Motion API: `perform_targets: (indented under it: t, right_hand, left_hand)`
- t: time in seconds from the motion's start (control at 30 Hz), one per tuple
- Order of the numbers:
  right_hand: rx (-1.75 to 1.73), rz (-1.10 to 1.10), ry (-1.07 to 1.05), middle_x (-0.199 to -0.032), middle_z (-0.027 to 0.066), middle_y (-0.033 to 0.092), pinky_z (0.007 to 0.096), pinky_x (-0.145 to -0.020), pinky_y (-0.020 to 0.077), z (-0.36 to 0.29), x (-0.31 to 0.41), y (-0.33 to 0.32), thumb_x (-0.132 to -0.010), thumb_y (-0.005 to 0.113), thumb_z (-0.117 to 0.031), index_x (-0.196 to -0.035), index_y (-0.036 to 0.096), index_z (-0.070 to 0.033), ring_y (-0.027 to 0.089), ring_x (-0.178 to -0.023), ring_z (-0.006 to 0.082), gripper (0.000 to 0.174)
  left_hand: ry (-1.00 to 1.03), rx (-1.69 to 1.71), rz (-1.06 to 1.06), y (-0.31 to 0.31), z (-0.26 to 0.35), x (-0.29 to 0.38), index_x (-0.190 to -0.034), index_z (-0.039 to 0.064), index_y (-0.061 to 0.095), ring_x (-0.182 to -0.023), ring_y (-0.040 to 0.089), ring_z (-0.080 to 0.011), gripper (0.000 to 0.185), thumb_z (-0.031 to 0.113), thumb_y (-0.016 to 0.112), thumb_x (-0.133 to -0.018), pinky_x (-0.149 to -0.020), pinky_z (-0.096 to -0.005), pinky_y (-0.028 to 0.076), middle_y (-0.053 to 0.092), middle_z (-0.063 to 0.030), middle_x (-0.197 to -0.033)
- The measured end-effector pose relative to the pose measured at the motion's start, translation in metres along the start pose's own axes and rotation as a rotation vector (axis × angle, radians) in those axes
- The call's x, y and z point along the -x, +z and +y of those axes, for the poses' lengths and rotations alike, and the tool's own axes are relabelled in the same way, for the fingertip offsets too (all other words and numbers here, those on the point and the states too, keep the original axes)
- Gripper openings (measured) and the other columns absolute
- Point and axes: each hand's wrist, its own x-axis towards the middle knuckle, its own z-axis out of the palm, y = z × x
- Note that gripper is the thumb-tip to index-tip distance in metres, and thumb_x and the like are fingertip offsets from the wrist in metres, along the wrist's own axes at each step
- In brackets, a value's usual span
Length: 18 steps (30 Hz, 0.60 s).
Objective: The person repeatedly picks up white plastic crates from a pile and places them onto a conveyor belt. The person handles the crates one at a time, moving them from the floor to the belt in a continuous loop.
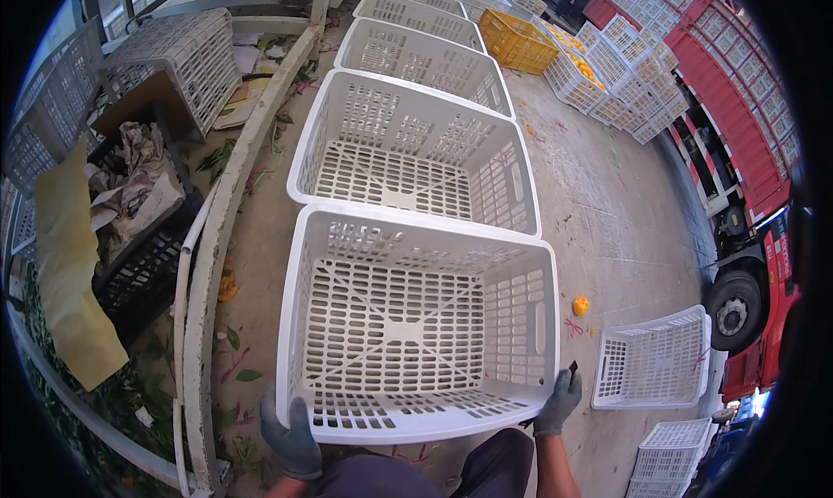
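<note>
An empty white plastic crate (402,329) with a slotted floor lies before my knees. My left hand (291,433), in a dark grey-green glove, grips its near left corner, the thumb over the rim. At the near right corner, my gloved right hand (558,403) rests against the crate's outer side. A small black object (573,366) pokes out between its fingers; what it is, I cannot tell. Touching the far rim is a second empty white crate (398,200), first of a row of several running away from me.
Left of the row runs a worn metal frame (234,192), with a black crate of crumpled paper (140,192) beyond. An orange fruit (580,305) and a tilted white crate (651,361) lie right. Farther off are a yellow crate (517,42), fruit-filled crates (576,81) and a red truck (735,120).
</note>
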Motion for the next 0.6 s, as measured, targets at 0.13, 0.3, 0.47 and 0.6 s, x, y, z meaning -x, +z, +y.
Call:
perform_targets:
  t: [0.13,0.3,0.47,0.6]
  right_hand:
    - [0.028,0.004,0.0,-0.075,-0.0019,0.052,0.0273,-0.055,0.0485,0.013,-0.004,-0.002,-0.104,0.052,-0.014,-0.084,0.05,-0.009,0.052,-0.062,0.007,0.021]
    - [0.041,0.046,-0.059,-0.075,-0.0011,0.053,0.0276,-0.054,0.0474,0.004,-0.012,0.015,-0.105,0.052,-0.017,-0.084,0.051,-0.009,0.054,-0.06,0.0079,0.023]
    - [0.026,-0.012,-0.061,-0.076,-0.0012,0.051,0.0288,-0.058,0.0493,-0.011,-0.067,0.078,-0.103,0.052,-0.015,-0.084,0.051,-0.007,0.051,-0.064,0.0086,0.02]
    - [-0.048,-0.025,-0.087,-0.074,-0.0011,0.051,0.0285,-0.057,0.0462,-0.014,-0.12,0.146,-0.101,0.053,-0.016,-0.083,0.053,-0.006,0.051,-0.064,0.0088,0.02]
  left_hand:
    - [0.282,-0.044,0.029,0.003,-0.003,-0.002,-0.134,-0.009,0.048,-0.106,0.063,-0.0352,0.044,0.018,0.053,-0.099,-0.089,-0.0441,0.052,0.059,-0.0296,-0.123]
    - [0.012,0.061,0.103,0.02,0.031,-0.029,-0.112,-0.004,0.063,-0.084,0.067,-0.0227,0.035,0.029,0.056,-0.1,-0.069,-0.0361,0.055,0.069,-0.0167,-0.103]
    - [0.073,0.333,0.018,0.065,0.025,-0.095,-0.115,-0.009,0.061,-0.085,0.061,-0.0207,0.032,0.017,0.051,-0.099,-0.08,-0.0366,0.051,0.066,-0.014,-0.094]
    - [0.239,0.265,-0.024,0.103,0.056,-0.166,-0.108,-0.008,0.062,-0.082,0.056,-0.0154,0.027,0.015,0.051,-0.099,-0.075,-0.0329,0.048,0.064,-0.0103,-0.09]
